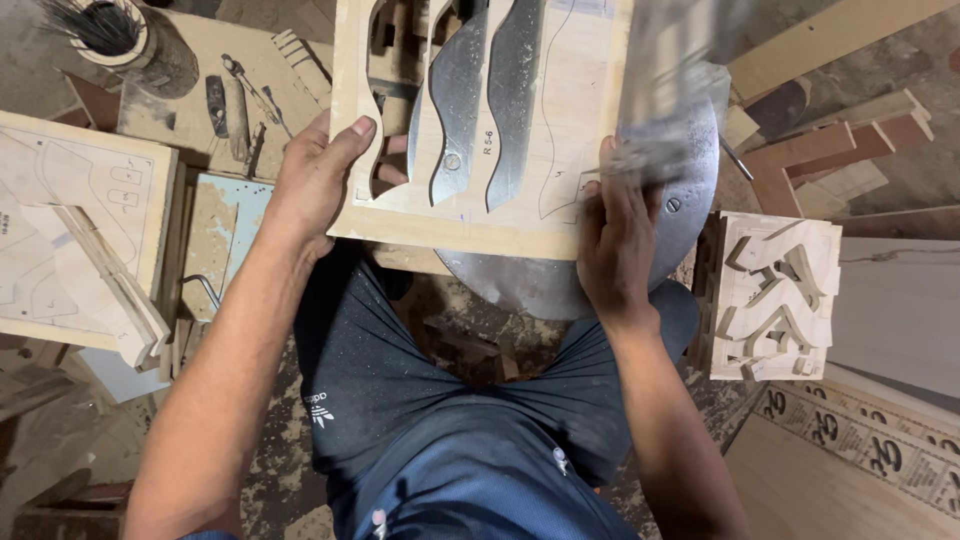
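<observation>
A pale wooden board (560, 130) with wavy cut-outs and pencilled curves lies on a round grey metal saw table (560, 285). My left hand (320, 175) grips the board's left edge, thumb on top and fingers through a cut-out. My right hand (615, 240) presses on the board's lower right corner. Just above that hand a blurred metal part of the saw (665, 110) stands over the board. Through the cut-outs the metal table shows as curved grey shapes (490, 100).
A stack of cut wooden scraps (775, 295) stands at the right. Boards with drawn patterns (75, 220) lie at the left, a round container of dark rods (110, 30) at the top left. Offcuts and sawdust cover the floor; my knees in dark trousers (450, 440) are below.
</observation>
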